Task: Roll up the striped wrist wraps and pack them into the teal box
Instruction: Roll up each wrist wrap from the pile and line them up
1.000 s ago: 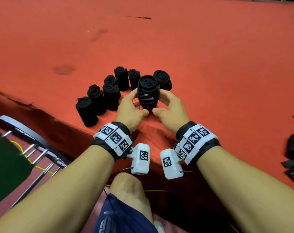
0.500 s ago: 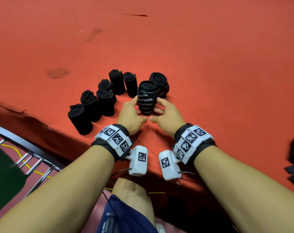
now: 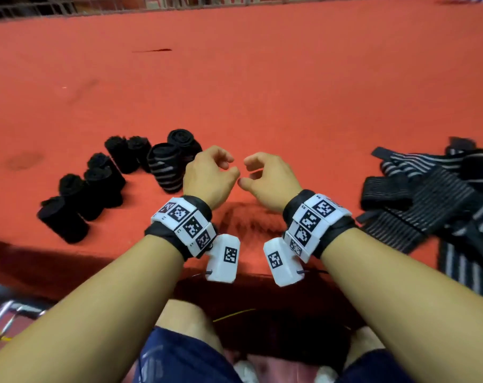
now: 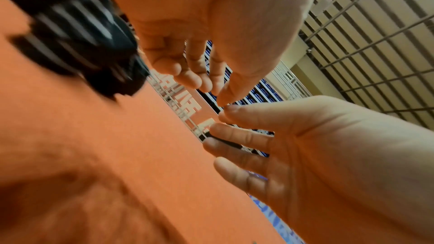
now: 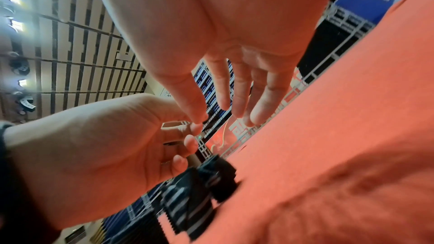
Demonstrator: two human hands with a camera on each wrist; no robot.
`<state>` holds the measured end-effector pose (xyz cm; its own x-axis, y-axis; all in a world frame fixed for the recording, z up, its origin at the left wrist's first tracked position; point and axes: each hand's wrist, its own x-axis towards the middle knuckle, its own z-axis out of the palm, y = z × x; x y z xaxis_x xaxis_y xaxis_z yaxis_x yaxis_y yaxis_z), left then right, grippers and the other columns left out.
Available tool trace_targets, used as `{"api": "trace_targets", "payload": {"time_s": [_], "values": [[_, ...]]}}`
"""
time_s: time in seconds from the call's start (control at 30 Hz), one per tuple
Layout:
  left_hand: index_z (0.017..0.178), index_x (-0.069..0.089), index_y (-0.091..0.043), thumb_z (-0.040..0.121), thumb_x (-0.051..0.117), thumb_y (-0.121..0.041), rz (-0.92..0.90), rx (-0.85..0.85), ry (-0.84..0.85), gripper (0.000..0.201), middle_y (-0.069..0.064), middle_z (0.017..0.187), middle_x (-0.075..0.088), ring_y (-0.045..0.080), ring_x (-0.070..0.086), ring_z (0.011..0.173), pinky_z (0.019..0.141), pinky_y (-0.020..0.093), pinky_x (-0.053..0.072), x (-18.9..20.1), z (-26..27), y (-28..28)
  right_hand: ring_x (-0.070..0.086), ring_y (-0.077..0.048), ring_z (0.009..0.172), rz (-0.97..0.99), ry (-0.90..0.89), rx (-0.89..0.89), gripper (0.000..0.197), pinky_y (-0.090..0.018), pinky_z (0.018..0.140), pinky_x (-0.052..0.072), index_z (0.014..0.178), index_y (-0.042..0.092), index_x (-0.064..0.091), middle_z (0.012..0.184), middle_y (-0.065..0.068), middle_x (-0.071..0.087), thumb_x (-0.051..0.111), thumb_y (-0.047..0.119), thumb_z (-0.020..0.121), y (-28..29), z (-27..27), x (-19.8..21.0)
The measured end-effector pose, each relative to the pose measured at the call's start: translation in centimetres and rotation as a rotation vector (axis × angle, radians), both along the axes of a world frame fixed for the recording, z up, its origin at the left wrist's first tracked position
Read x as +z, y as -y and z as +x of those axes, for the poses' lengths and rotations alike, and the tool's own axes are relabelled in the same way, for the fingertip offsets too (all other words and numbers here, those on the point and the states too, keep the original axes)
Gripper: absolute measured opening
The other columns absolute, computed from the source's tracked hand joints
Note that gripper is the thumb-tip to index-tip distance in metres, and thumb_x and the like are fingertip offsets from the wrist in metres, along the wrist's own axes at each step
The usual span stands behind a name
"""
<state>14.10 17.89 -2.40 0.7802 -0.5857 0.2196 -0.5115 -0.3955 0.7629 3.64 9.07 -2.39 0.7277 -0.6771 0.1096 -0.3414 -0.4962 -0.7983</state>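
Note:
A rolled striped wrist wrap (image 3: 165,170) stands upright on the red mat (image 3: 262,92), at the near end of a row of several black rolls (image 3: 96,183). My left hand (image 3: 226,165) hovers just right of it, empty, fingers loosely curled. My right hand (image 3: 248,172) is beside the left, also empty, thumb tips nearly meeting. In the left wrist view the striped roll (image 4: 70,31) is blurred behind my left hand (image 4: 206,88). The right wrist view shows my right hand (image 5: 223,116) empty. A pile of unrolled striped wraps (image 3: 428,194) lies to the right. No teal box is in view.
The mat's near edge (image 3: 69,244) drops off just in front of the rolls and my wrists. A metal frame (image 3: 2,313) sits low at the left. My knees are below. Railings run along the mat's far edge (image 3: 69,9).
Both hands held the striped roll a second ago. It now stands on the mat by the other rolls, and both hands have let go and drawn back to the right.

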Motion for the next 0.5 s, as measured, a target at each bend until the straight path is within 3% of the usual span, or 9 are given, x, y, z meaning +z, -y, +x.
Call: {"api": "trace_targets", "payload": {"time_s": [0.13, 0.37, 0.5], "values": [[0.089, 0.07, -0.025, 0.083, 0.069, -0.018, 0.049, -0.206, -0.001, 0.009, -0.013, 0.077, 0.065, 0.015, 0.064, 0.084, 0.073, 0.026, 0.045, 0.3, -6.4, 5.0, 0.067, -0.019, 0.104, -0.04, -0.003, -0.181, 0.035, -0.036, 0.096, 0.051, 0.118, 0.014, 0.068, 0.115, -0.001, 0.071, 0.074, 0.022, 0.085, 3.1, -7.8, 0.2], [0.092, 0.073, -0.027, 0.087, 0.07, -0.019, 0.13, -0.537, -0.013, 0.011, -0.016, 0.082, 0.066, 0.007, 0.064, 0.083, 0.075, 0.019, 0.044, -0.5, -17.5, 11.9, 0.066, -0.023, 0.1, -0.047, -0.033, -0.512, 0.025, -0.036, 0.091, 0.053, 0.106, 0.018, 0.071, 0.103, -0.001, 0.072, 0.073, 0.02, 0.081, 6.6, -20.0, -1.5], [0.098, 0.075, -0.027, 0.087, 0.07, -0.018, 0.141, -0.662, -0.031, 0.015, -0.017, 0.084, 0.068, 0.004, 0.064, 0.084, 0.078, 0.018, 0.045, -1.6, -21.9, 14.5, 0.064, -0.022, 0.103, -0.057, -0.024, -0.657, 0.026, -0.029, 0.092, 0.048, 0.105, 0.021, 0.072, 0.102, -0.003, 0.071, 0.07, 0.014, 0.081, 7.8, -24.6, -2.3]]}}
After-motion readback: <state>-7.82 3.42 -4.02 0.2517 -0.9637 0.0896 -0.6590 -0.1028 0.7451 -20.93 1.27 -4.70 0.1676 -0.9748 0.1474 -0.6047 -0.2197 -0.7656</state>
